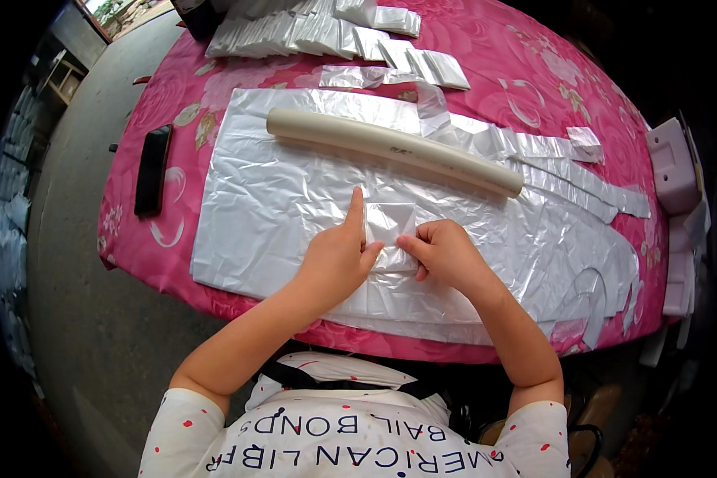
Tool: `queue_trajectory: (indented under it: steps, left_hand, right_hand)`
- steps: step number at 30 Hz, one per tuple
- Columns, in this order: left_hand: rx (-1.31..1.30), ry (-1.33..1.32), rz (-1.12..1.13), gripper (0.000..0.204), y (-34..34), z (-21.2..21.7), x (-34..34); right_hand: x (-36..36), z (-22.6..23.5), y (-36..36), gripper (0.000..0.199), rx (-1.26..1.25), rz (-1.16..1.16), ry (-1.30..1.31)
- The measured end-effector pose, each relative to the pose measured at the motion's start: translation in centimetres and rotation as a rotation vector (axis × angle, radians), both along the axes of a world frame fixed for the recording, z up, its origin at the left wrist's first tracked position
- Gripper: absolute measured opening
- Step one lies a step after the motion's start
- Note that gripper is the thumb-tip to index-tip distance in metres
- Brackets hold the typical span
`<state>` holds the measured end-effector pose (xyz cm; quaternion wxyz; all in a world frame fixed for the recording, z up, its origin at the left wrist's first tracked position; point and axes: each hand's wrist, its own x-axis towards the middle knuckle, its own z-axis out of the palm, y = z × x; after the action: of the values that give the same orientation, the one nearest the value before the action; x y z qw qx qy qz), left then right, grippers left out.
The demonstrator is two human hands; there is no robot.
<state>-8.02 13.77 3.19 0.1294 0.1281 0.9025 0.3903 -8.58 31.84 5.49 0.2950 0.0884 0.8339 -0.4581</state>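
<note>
A small folded square of clear plastic film [392, 227] lies in front of me on a stack of large, thin plastic sheets [251, 207]. My left hand [336, 259] rests at the square's left edge, index finger stretched out away from me and thumb spread toward the film. At the opposite edge, my right hand [444, 251] pinches the square between thumb and bent fingers. Beyond both hands, a long cream plastic tube [390, 153] lies slantwise across the sheets, touched by neither hand.
Many folded plastic packets [283, 36] are piled at the far side of the pink flowered tablecloth [526, 48]. Loose plastic strips [550, 147] spread to the right. A black phone [153, 171] lies at the left, and pale plastic containers [675, 171] stand by the right edge.
</note>
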Motion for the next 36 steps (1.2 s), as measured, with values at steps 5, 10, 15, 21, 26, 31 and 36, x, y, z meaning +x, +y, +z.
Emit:
queue_trajectory:
  steps: [5,10,15,21,26,31,36]
  left_hand:
    - [-0.214,0.395,-0.047,0.068,0.8,-1.4,1.1]
    - [-0.19,0.686,-0.188,0.066,0.6,-1.3,1.5]
    - [-0.243,0.556,-0.302,0.077,1.7,-2.3,1.6]
    - [-0.237,0.49,-0.25,0.095,2.1,-3.2,0.9]
    - [-0.264,0.466,-0.268,0.101,1.9,-3.3,0.7]
    - [-0.283,0.473,-0.272,0.1,1.8,-3.3,0.7]
    - [-0.217,0.478,-0.265,0.095,1.5,-2.7,0.8]
  right_hand:
    - [-0.1,-0.5,0.0,0.036,0.0,-0.008,0.014]
    - [-0.1,-0.1,-0.3,0.037,0.021,-0.012,0.031]
    - [0.0,-1.1,-0.1,0.037,-0.033,-0.044,0.063]
    - [0.0,-1.2,0.0,0.035,0.088,0.027,0.159]
    - [0.7,-0.5,-0.1,0.034,0.096,0.022,0.225]
    - [1.2,-0.8,-0.1,0.032,0.049,0.005,0.275]
    - [1.5,-1.5,0.3,0.027,0.005,0.008,0.272]
